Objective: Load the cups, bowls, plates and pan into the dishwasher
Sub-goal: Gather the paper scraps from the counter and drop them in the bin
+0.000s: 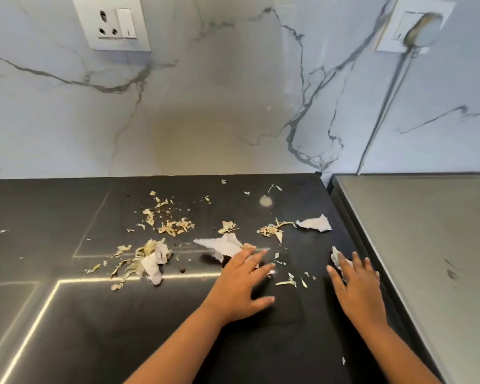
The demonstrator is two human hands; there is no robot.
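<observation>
No cup, bowl, plate, pan or dishwasher shows in the head view. My left hand [240,284] lies flat on the black countertop [67,328], fingers spread, its fingertips resting on a torn piece of white tissue [219,245]. My right hand [356,286] is also flat and spread near the counter's right edge, with its fingertips on a small crumpled scrap of tissue [336,257]. Neither hand grips anything.
Dry vegetable peels [175,225] and more tissue bits [315,223] are scattered over the counter. A grey metal surface [427,245] adjoins it on the right. The marble wall behind carries a socket [112,23] and a plugged-in cable [385,106].
</observation>
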